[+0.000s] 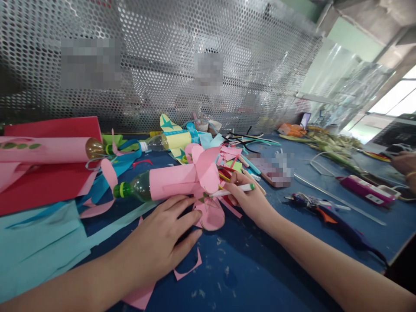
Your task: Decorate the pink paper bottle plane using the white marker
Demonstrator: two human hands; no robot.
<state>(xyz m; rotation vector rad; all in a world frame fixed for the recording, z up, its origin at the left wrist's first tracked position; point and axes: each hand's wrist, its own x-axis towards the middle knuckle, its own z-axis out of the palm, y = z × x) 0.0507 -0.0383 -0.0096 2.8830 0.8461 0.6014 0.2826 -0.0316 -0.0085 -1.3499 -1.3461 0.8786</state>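
A green plastic bottle (140, 187) wrapped in pink paper lies on its side, its green cap pointing left. Pink paper fins (208, 167) stand at its right end, and the lowest fin (212, 216) carries a green drawn shape. My right hand (245, 195) grips a white marker pen (245, 187) with a green end; its tip meets that lower fin. With fingers spread, my left hand (175, 225) rests against the underside of the pink wrap and the fin's edge. Whatever its fingertips press on is partly hidden.
A hot glue gun (334, 221) and a purple power strip (367, 190) lie to the right. Left are another pink-wrapped bottle (45, 149), red paper (48, 190) and light blue paper (39, 247). Behind stands a yellow-wrapped bottle (178, 141). A person's hand (404, 164) shows at far right.
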